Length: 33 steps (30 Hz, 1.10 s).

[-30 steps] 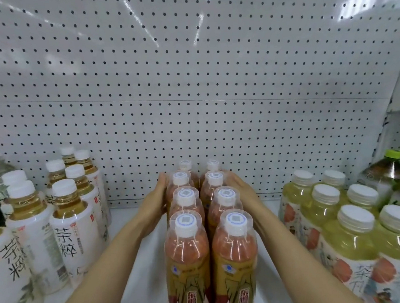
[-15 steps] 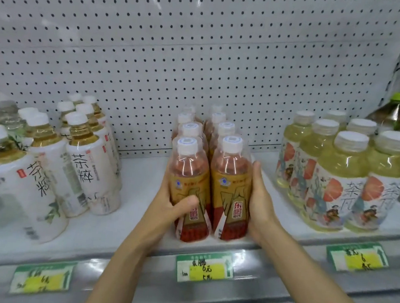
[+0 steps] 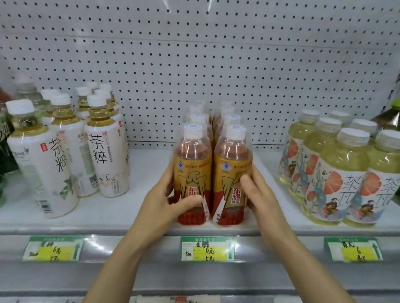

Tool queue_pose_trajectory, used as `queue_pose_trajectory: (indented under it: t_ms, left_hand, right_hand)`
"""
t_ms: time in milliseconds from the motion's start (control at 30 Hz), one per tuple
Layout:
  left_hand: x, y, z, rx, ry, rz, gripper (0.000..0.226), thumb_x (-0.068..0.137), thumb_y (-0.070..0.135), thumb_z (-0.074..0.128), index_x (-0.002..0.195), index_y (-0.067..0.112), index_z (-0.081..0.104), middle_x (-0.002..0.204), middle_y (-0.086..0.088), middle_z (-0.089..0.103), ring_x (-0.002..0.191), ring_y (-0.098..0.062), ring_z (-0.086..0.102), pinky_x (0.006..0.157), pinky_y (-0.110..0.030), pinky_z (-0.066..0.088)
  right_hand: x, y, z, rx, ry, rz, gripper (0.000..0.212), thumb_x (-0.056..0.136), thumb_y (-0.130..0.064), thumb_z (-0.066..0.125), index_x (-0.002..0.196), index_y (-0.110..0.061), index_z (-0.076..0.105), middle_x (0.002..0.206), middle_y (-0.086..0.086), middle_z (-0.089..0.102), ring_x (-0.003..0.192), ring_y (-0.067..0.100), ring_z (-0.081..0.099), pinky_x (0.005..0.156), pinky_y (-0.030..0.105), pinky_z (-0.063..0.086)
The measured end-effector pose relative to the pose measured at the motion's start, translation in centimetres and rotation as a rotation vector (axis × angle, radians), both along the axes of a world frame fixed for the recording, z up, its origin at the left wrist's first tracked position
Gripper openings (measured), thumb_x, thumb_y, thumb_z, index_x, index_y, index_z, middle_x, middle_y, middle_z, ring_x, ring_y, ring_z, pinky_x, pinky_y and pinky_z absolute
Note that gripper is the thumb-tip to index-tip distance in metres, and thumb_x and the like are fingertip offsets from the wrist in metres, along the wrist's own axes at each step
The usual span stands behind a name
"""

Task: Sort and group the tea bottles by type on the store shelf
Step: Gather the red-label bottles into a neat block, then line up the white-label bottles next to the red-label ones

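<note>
Front pair of red tea bottles being squared up at the shelf edge

The two front red-and-gold labelled plastic tea bottles [image 3: 210, 176] are gripped from both sides: the left hand [image 3: 164, 201] is curled round the left bottle with its thumb across the label, and the right hand [image 3: 261, 194] is wrapped on the right bottle's outer side, so the double row behind can be kept tight and straight, it is judged. The row is stood at the middle of the white metal shelf [image 3: 139, 209], directly above its green-and-yellow price tag [image 3: 208, 249]. The white-labelled amber tea bottles [image 3: 89, 150] are grouped well apart on the left, the pale yellow floral-labelled tea bottles [image 3: 343, 175] well apart on the right, so each type is kept in its own block.
</note>
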State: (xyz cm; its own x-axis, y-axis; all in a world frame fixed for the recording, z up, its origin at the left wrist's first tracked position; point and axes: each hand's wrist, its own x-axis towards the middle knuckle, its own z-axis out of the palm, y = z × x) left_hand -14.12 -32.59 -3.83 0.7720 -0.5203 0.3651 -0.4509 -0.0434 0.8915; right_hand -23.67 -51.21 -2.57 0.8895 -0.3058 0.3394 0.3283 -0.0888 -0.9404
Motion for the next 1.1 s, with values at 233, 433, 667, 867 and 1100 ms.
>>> queue_pose_trajectory:
  t_ms: [233, 433, 667, 867, 1100]
  left_hand:
    - [-0.2, 0.2, 0.0, -0.002, -0.004, 0.066, 0.071, 0.075, 0.04, 0.078, 0.14, 0.035, 0.052, 0.126, 0.014, 0.067, 0.118, -0.005, 0.061, 0.099, -0.028, 0.052]
    - [-0.4, 0.1, -0.3, 0.013, -0.011, 0.16, 0.069, 0.07, 0.05, 0.077, 0.134, 0.035, 0.057, 0.125, 0.011, 0.067, 0.114, -0.006, 0.063, 0.097, -0.03, 0.054]
    - [-2.0, -1.0, -1.0, 0.039, -0.081, 0.241, 0.056, 0.084, 0.05, 0.071, 0.135, 0.044, 0.05, 0.121, 0.02, 0.06, 0.112, 0.006, 0.057, 0.099, -0.029, 0.052]
    - [-2.8, 0.5, -2.0, 0.344, -0.337, 0.471, 0.074, 0.085, 0.068, 0.053, 0.149, 0.033, 0.039, 0.148, 0.016, 0.037, 0.134, 0.002, 0.036, 0.109, -0.021, 0.035]
    - [-4.8, 5.3, -4.5, 0.219, -0.475, 0.906, 0.059, 0.088, 0.044, 0.062, 0.141, 0.02, 0.051, 0.146, -0.003, 0.046, 0.133, -0.018, 0.044, 0.108, -0.031, 0.036]
  right_hand:
    - [-0.3, 0.2, -1.6, -0.259, 0.016, -0.229, 0.064, 0.082, -0.033, 0.077, 0.138, -0.039, 0.046, 0.123, -0.024, 0.062, 0.114, -0.01, 0.055, 0.091, 0.013, 0.048]
    - [-0.3, -0.2, -1.7, -0.276, 0.043, -0.318, 0.072, 0.073, -0.033, 0.083, 0.138, -0.033, 0.051, 0.123, -0.016, 0.062, 0.115, 0.0, 0.057, 0.095, 0.036, 0.055]
    - [-1.0, 0.1, -1.7, -0.508, 0.022, -0.348, 0.073, 0.076, -0.051, 0.071, 0.14, -0.039, 0.039, 0.127, -0.017, 0.051, 0.106, -0.009, 0.051, 0.089, 0.014, 0.043]
    - [-1.8, -0.3, -2.1, -0.903, -0.254, -0.64, 0.071, 0.087, -0.048, 0.066, 0.14, -0.004, 0.049, 0.134, 0.012, 0.057, 0.122, 0.025, 0.052, 0.102, 0.036, 0.045]
    - [-4.0, 2.3, -2.9, -1.056, -0.63, -0.583, 0.043, 0.086, -0.025, 0.064, 0.115, 0.006, 0.066, 0.117, 0.014, 0.067, 0.111, 0.026, 0.06, 0.096, 0.04, 0.049]
